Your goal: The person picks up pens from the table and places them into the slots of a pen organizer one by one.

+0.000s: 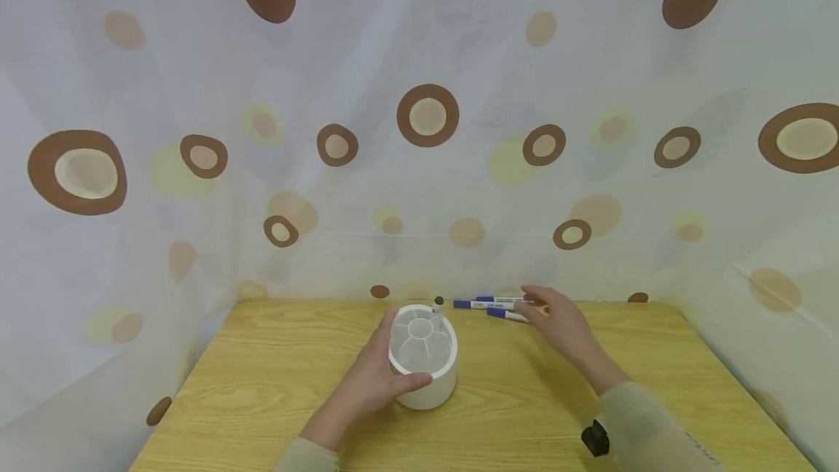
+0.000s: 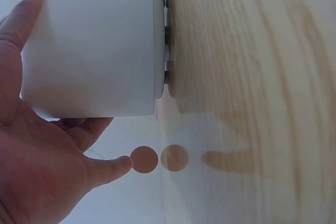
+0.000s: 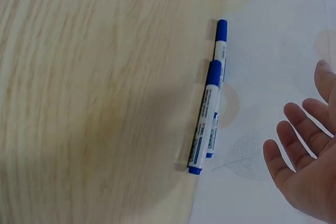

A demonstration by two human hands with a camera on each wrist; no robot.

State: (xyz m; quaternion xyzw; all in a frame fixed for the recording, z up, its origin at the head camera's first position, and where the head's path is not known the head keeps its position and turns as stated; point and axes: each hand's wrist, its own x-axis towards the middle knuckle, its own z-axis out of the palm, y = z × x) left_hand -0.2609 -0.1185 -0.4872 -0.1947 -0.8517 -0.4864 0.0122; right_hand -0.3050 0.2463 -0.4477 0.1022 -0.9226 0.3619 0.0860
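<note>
Left hand [image 1: 372, 377] gripping round white holder [image 1: 435, 393], petal-shaped compartments [image 1: 414, 353], right hand [image 1: 562, 323] loose near blue-capped markers [image 3: 205, 119]

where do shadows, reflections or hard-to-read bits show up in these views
Head view: light soft and fairly even, lettering on the markers too small to read; left wrist view: the glossy tabletop mirrors a brown dot on the wall covering; right wrist view: a soft, broad shadow darkens the tabletop left of the markers.
</note>
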